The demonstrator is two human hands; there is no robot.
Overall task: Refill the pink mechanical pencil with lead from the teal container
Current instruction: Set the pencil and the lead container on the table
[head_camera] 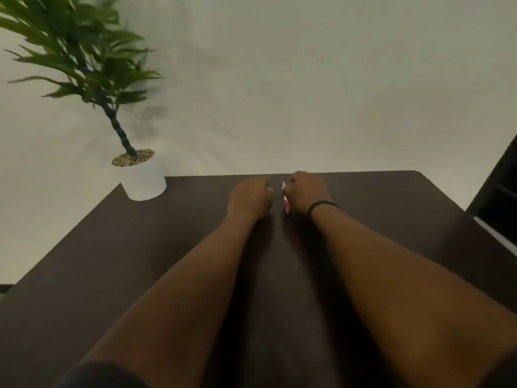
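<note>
Both my arms stretch out over the dark wooden table (140,247), hands near its far edge. My right hand (306,193) is closed around the pink mechanical pencil (285,198), which stands roughly upright, its pale upper end poking out above my fingers. My left hand (250,198) is closed a short gap to the left of it. A small spot of teal (269,189) shows at its fingertips, probably the teal lead container; most of it is hidden inside my fist. The hands do not touch.
A potted plant in a white pot (144,180) stands at the table's far left corner, its leaves spreading up and left. A pale wall lies behind the table. A dark piece of furniture (500,197) sits off the right edge.
</note>
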